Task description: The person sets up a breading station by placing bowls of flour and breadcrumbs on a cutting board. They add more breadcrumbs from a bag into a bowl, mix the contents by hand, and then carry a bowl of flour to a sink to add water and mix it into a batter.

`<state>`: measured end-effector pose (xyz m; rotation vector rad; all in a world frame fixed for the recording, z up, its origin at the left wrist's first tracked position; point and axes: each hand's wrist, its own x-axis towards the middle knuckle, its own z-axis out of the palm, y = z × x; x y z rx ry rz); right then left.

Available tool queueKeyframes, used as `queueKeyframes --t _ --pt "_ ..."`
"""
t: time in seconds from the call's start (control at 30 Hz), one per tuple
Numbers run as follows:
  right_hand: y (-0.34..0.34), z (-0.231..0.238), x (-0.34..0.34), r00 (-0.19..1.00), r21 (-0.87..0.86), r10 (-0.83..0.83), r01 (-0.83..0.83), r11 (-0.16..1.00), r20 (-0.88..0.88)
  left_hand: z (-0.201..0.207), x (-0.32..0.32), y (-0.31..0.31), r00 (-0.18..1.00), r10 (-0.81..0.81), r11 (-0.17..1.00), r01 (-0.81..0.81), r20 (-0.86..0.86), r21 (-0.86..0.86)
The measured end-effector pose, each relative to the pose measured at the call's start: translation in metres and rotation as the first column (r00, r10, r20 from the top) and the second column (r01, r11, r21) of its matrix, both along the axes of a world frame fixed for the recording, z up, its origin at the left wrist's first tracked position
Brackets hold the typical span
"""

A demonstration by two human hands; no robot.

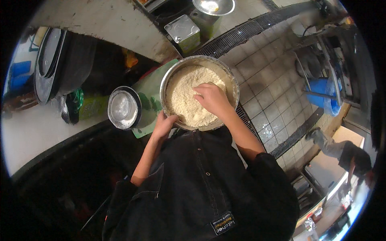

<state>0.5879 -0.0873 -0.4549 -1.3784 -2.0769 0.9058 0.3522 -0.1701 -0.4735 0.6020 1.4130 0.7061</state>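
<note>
A wide metal bowl (235, 86) is in front of me, holding a pale yellow, crumbly flour mixture (189, 92). My left hand (164, 123) grips the bowl's near left rim, with the thumb over the edge. Inside the bowl, my right hand (211, 97) is closed, its fingers curled at the surface of the mixture. The palm side is hidden, so how much of the mixture it holds does not show. To the left, a smaller metal bowl (113, 119) with white powder in it stands by a green board (140, 130).
A square tin (182, 29) and a metal basin (230, 7) stand beyond the bowl. Floor drain grates (247, 34) cross the tiles at right. A blue bin (319, 91) is under a rack; another person (350, 154) works at far right. Large dark pots (72, 66) are at left.
</note>
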Motion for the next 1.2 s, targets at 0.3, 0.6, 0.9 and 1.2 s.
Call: queueKeyframes --t 0.3,0.6,0.9,1.2 --pt "0.01 0.006 -0.002 0.989 -0.2 -0.134 0.118 0.973 -0.068 0.007 0.003 0.0 1.0 0.004 1.0 -0.005 -0.023 -0.025" --pt "0.03 -0.012 -0.004 0.97 -0.148 -0.236 0.226 0.963 -0.053 -0.013 -0.007 -0.004 0.991 -0.08 0.997 0.08 -0.107 0.0" --pt "0.008 0.018 0.026 0.901 0.081 -0.349 0.38 0.922 -0.256 -0.009 -0.008 -0.009 0.999 0.034 0.978 -0.025 0.041 -0.205" --pt "-0.093 0.247 0.255 0.362 0.575 -0.569 0.778 -0.252 -0.739 -0.017 -0.014 -0.006 0.995 -0.023 0.986 0.039 0.101 -0.16"
